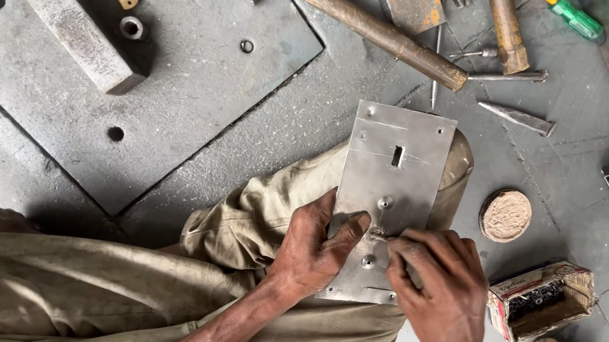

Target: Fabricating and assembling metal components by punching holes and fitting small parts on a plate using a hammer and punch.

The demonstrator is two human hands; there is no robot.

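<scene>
Head view: I see rectangular grey metal plate [392, 183] resting on my knee, left hand [313, 252] gripping its edge, right hand [441, 281] pinching something small, hidden by fingertips [404, 244].

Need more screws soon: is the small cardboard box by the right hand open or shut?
Open. The cardboard box lies on its side on the floor with its end flaps spread, dark small metal parts showing inside.

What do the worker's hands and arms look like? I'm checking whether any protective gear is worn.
Both the left hand and right hand are bare: no gloves, rings or watch visible. The forearms are uncovered, no sleeves in view. Fingers look smudged with grime.
</scene>
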